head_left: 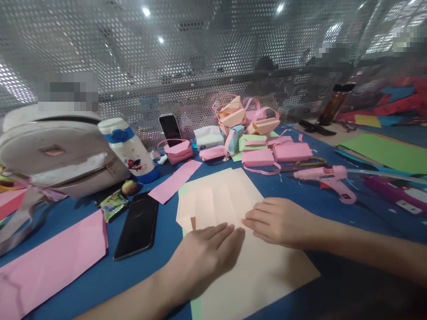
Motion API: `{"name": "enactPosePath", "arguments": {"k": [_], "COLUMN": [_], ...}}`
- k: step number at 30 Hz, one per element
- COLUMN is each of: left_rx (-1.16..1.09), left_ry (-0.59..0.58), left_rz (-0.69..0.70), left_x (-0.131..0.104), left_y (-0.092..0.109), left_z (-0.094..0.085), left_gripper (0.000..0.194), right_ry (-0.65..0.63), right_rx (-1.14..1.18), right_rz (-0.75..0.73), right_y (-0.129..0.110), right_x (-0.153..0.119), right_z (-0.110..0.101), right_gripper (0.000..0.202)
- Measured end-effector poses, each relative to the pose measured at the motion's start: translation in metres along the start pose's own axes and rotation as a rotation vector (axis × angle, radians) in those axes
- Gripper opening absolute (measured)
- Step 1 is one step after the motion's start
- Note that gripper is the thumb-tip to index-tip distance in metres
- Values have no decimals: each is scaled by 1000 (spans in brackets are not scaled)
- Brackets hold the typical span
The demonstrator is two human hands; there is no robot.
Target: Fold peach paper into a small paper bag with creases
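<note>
A cream sheet of paper [263, 280] lies on the blue table, with a green edge showing beneath it. On its upper part rests a creased cream piece [213, 200] with several fold lines. My left hand [210, 253] lies flat, palm down, along the lower edge of the creased piece. From the right, my right hand [276, 222] is also laid flat on the paper, its fingertips close to those of my left hand. Both hands have their fingers stretched out and hold nothing.
Left are a black phone [137, 226], pink paper [56, 262], a bottle [128, 151] and a backpack [60, 151]. Small pink paper bags [258, 158] stand behind the sheets. A pink glue gun [330, 178] lies right, near green paper [390, 151].
</note>
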State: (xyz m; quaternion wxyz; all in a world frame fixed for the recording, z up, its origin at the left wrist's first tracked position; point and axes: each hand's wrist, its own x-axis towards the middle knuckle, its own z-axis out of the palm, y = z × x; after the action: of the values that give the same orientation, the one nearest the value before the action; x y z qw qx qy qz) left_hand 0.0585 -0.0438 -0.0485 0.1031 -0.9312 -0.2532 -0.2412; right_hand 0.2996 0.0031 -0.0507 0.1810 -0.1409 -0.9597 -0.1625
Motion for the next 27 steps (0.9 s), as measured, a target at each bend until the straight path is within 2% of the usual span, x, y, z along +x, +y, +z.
{"name": "enactPosePath", "arguments": {"k": [6, 9, 10, 15, 20, 24, 27], "left_rx": [-6, 8, 4, -42, -129, -144, -112], "left_ry": [45, 111, 101, -157, -245, -321, -334], "left_rz": [-10, -38, -42, -71, -36, 6, 38], "left_x": [-32, -39, -38, -29, -25, -26, -31], "left_y": [-6, -3, -2, -2, -9, -13, -15], "left_z": [3, 2, 1, -7, -12, -13, -9], "left_gripper": [30, 27, 26, 25, 23, 28, 32], "right_ry": [15, 10, 11, 12, -80, -178, -223], "right_rx": [23, 56, 67, 200, 560, 867, 992], "right_rz": [-59, -102, -116, -126, -17, 218, 367], "right_y": [-3, -2, -1, 5, 16, 24, 26], "right_x": [9, 10, 10, 16, 23, 32, 41], "right_z": [2, 4, 5, 10, 15, 20, 25], "right_gripper": [25, 22, 21, 22, 22, 10, 13]}}
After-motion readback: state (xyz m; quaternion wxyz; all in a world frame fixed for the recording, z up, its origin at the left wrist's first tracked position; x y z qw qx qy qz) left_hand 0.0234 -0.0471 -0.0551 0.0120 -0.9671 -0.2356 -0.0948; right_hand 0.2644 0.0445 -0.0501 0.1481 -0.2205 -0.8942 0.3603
